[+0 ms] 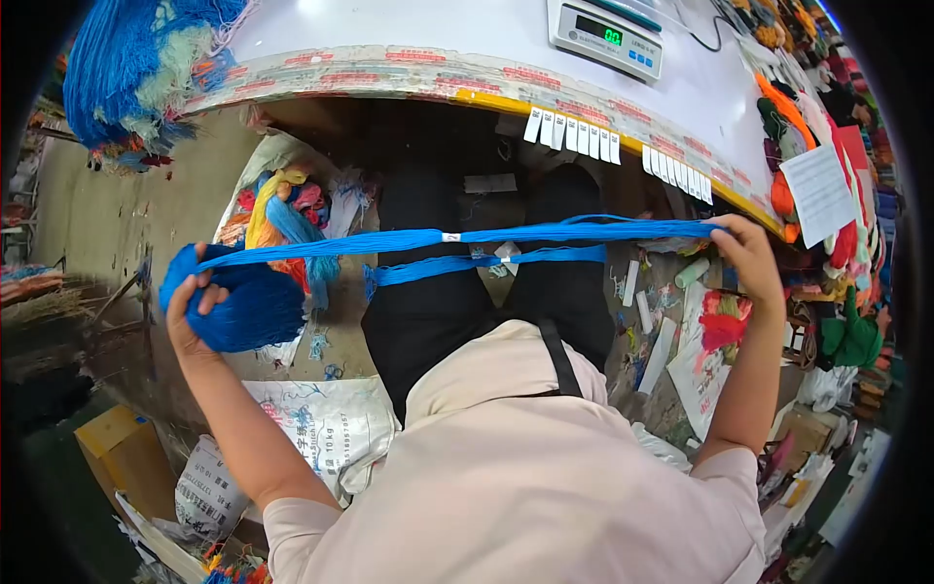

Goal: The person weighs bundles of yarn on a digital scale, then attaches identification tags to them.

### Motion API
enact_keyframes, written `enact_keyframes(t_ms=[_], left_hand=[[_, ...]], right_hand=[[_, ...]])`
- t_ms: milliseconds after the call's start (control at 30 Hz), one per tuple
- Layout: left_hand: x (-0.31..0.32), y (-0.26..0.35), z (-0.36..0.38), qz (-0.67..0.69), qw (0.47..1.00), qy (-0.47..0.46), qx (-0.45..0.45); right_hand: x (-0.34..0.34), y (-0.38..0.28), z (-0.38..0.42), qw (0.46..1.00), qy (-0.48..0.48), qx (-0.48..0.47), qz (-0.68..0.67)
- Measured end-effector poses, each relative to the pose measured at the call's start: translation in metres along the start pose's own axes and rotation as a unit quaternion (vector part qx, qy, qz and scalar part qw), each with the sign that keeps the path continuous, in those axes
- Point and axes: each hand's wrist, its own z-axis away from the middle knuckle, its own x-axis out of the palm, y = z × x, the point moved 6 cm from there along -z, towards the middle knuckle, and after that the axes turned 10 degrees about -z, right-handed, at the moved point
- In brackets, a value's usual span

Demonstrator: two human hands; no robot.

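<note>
A long blue yarn skein [370,241] is stretched across in front of me, with a small white paper band [450,237] round its middle. My right hand [747,255] pinches its right end. At the other side my left hand [199,302] has its fingers closed round blue yarn, with a thick blue yarn bundle [255,304] hanging by the palm. Whether the stretched skein and the bundle are joined is hidden there. A second blue skein [428,272], also banded, lies across my thighs below the stretched one.
Ahead stands a white table [389,24] with a digital scale [608,39] and paper labels [572,136] along its edge. Blue yarn [146,78] hangs at its left corner. A sack of coloured yarn [282,209] sits below. Cardboard boxes [122,453] and sacks crowd the floor.
</note>
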Motion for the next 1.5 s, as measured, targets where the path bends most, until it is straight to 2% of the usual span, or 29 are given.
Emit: enact_keyframes(t_ms=[100,133,167,233,300,333,400,467,533,567,633,667,700,733,800,833,867,900,933,967,1067,1133,1167,1233,1300,1333,1400,1467,1500], left_hand=[[0.016,-0.041,-0.006,-0.084,0.993,0.036,-0.08],[0.024,-0.053,-0.006,-0.105,0.99,0.041,-0.088],[0.026,-0.064,-0.007,-0.125,0.987,0.046,-0.095],[0.022,-0.08,-0.008,-0.083,0.992,0.018,-0.098],[0.008,-0.087,-0.006,0.073,0.993,0.012,-0.097],[-0.012,-0.09,-0.005,0.119,0.99,0.004,-0.08],[-0.009,-0.077,0.003,0.234,0.966,-0.111,-0.024],[-0.001,-0.062,0.01,0.247,0.963,-0.109,0.0],[0.018,-0.045,0.019,0.302,0.942,-0.124,0.081],[0.032,-0.037,0.023,0.312,0.931,-0.159,0.105],[0.053,-0.023,0.026,0.331,0.917,-0.168,0.143],[0.066,-0.016,0.026,0.331,0.909,-0.197,0.16],[0.073,-0.011,0.027,0.294,0.921,-0.179,0.182],[0.083,-0.005,0.027,0.257,0.931,-0.16,0.205],[0.121,0.009,0.026,0.173,0.952,-0.125,0.22],[0.132,0.011,0.025,0.149,0.954,-0.141,0.218],[0.142,0.012,0.024,0.128,0.955,-0.159,0.216],[0.151,0.014,0.024,0.108,0.96,-0.154,0.209],[0.158,0.015,0.024,0.109,0.959,-0.154,0.212],[0.165,0.015,0.024,0.091,0.962,-0.152,0.209],[0.179,0.025,0.026,0.055,0.964,-0.148,0.214],[0.185,0.037,0.029,0.006,0.964,-0.128,0.232],[0.185,0.044,0.031,0.009,0.961,-0.129,0.246],[0.179,0.06,0.033,-0.002,0.952,-0.122,0.281],[0.171,0.077,0.038,0.008,0.942,-0.111,0.316],[0.163,0.086,0.041,0.007,0.939,-0.1,0.33],[0.148,0.097,0.043,-0.031,0.947,-0.06,0.313],[0.139,0.106,0.045,-0.001,0.944,-0.035,0.329],[0.135,0.107,0.043,-0.015,0.946,-0.015,0.324]], right_hand=[[0.009,0.088,-0.02,0.999,0.009,0.031,0.013],[0.015,0.118,-0.029,0.999,0.012,-0.005,0.051],[0.02,0.146,-0.036,0.997,0.022,0.016,0.068],[0.03,0.186,-0.048,0.995,0.048,0.01,0.088],[0.04,0.203,-0.051,0.994,0.065,0.026,0.087],[0.041,0.214,-0.055,0.993,0.08,0.014,0.084],[0.041,0.22,-0.06,0.993,0.089,0.003,0.08],[0.033,0.225,-0.061,0.983,0.142,0.037,0.11],[0.035,0.226,-0.063,0.978,0.131,0.045,0.153],[0.035,0.227,-0.064,0.978,0.134,0.05,0.152],[0.024,0.25,-0.072,0.969,0.143,-0.019,0.203],[0.018,0.269,-0.074,0.965,0.158,0.035,0.205],[0.018,0.278,-0.077,0.972,0.115,0.013,0.205],[0.017,0.296,-0.084,0.973,0.126,-0.056,0.184],[0.045,0.221,-0.072,0.935,0.212,-0.081,0.271],[0.062,0.214,-0.081,0.966,0.191,-0.124,0.127],[0.1,0.134,-0.072,0.959,0.171,-0.165,0.155],[0.144,0.052,-0.058,0.935,0.133,-0.276,0.177],[0.182,-0.012,-0.045,0.951,0.072,-0.282,0.1],[0.215,-0.064,-0.034,0.939,0.021,-0.342,0.038],[0.286,-0.181,-0.016,0.894,-0.137,-0.412,-0.109],[0.314,-0.246,-0.005,0.842,-0.147,-0.502,-0.129],[0.329,-0.267,-0.003,0.834,-0.148,-0.507,-0.16],[0.36,-0.287,-0.01,0.827,-0.174,-0.522,-0.116],[0.375,-0.301,-0.016,0.85,-0.247,-0.439,-0.157],[0.376,-0.311,-0.014,0.841,-0.253,-0.444,-0.176],[0.389,-0.316,-0.017,0.856,-0.335,-0.347,-0.185],[0.397,-0.327,-0.015,0.837,-0.373,-0.332,-0.223],[0.399,-0.33,-0.015,0.836,-0.405,-0.286,-0.235]])
